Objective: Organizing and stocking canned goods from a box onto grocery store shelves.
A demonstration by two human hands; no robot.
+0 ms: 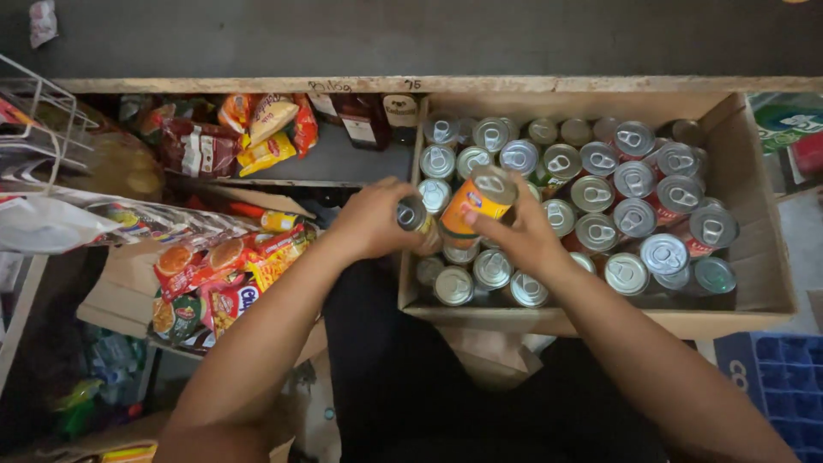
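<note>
Cramped shop storage, seen from above: dark counter (429, 39) runs across the top with a pale wooden edge; below it a cardboard box (754, 214) packed with upright drink cans (634, 180), silver pull-tab tops facing the camera, some sides showing red, one near the box's front right corner green.

Right hand (523, 236) is closed around an orange can (482, 204), lifted just above the packed rows and tilted, long axis leaning up and to the right, top rim pointing away from the person. Fingers wrap its lower side; thumb on the near face.

Left hand (373, 219) grips a smaller dark can (411, 213) at the box's left wall, fingers curled shut on it, only the silver top showing. The two held cans are just beside each other, nearly touching, above the left-centre of the box. Both hands sit at the box's left half; the right rows are well apart from either hand, nearer the right one.

Left of the box: a heap of snack packets (219, 274) in orange, red and yellow on flattened cardboard; more red and yellow bags (257, 129) on a shelf further back, beside dark bottles (364, 120) with white labels. White wire rack (34, 111) at far left, a white plastic bag (43, 225) beneath it. Blue plastic crate (784, 377) at lower right. Green and white carton (793, 120) at upper right.
</note>
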